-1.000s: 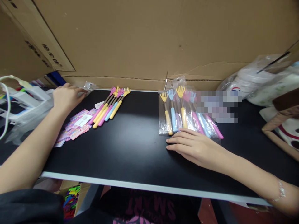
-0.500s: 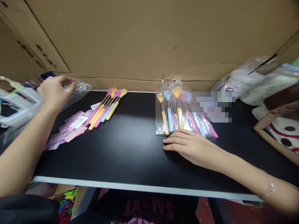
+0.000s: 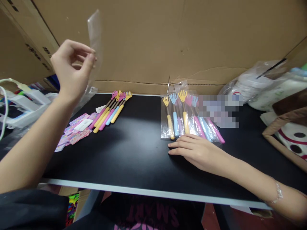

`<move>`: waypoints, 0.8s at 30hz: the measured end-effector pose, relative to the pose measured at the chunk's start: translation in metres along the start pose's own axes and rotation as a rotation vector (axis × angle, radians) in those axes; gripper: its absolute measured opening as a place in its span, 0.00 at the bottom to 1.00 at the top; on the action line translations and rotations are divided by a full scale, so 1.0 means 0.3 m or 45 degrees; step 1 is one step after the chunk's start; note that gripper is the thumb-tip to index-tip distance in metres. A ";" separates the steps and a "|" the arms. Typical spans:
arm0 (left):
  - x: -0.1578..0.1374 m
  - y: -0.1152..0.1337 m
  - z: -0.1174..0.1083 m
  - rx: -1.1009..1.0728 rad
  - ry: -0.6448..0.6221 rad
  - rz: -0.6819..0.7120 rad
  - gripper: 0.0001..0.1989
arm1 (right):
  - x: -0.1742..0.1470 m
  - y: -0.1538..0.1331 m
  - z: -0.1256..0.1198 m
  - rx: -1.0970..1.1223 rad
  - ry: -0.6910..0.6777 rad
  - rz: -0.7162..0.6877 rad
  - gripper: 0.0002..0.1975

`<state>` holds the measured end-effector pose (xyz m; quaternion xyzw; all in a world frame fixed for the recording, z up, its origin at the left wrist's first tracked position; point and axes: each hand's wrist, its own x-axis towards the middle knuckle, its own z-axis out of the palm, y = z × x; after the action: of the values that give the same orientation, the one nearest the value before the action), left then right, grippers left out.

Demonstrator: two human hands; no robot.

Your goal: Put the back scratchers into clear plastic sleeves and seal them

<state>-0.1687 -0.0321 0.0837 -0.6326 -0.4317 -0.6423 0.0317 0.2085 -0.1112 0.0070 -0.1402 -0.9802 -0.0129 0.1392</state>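
Raised at the left, my left hand (image 3: 73,65) pinches a clear plastic bag (image 3: 95,33) between thumb and fingers, and the bag hangs upright. My right hand (image 3: 194,147) lies flat on the black table, fingers stretched out, close below several back scratchers in clear bags (image 3: 184,123) with yellow, blue and pink handles. Between the hands, unbagged back scratchers (image 3: 109,115) with small claw heads lie side by side. Next to them is a loose pile of pink and purple printed cards (image 3: 78,131), a white label showing on top.
Cardboard (image 3: 148,41) walls the back of the black table (image 3: 134,163). A white rack (image 3: 26,110) with a cable stands far left. A bagged cup (image 3: 249,83) and a fabric bag (image 3: 287,127) sit at right. Below the front edge is a box of colourful pieces (image 3: 72,204).
My left hand has risen from beside the white rack, up and to the right, and now lifts a clear plastic bag. My right hand has stayed in place.
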 end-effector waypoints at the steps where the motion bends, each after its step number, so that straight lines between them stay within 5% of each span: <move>1: 0.006 0.023 0.021 -0.123 -0.020 0.044 0.12 | 0.001 -0.001 -0.003 0.007 0.004 0.004 0.16; 5: 0.017 0.105 0.091 -0.467 0.019 0.045 0.12 | 0.002 -0.005 -0.012 0.105 0.025 0.074 0.16; 11: -0.051 0.124 0.138 -0.842 -0.099 -0.402 0.13 | -0.012 0.019 -0.014 0.373 0.228 0.242 0.14; 17: -0.187 0.112 0.155 -0.867 -0.220 -0.819 0.12 | -0.016 0.047 -0.026 0.554 0.394 0.599 0.13; 24: -0.276 0.147 0.169 -0.776 -0.256 -0.763 0.11 | -0.013 0.038 -0.037 0.853 0.518 0.682 0.13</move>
<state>-0.0866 -0.0713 0.0281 -0.5192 -0.3878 -0.6564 -0.3863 0.2182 -0.1019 0.0165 -0.3302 -0.8125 0.3133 0.3642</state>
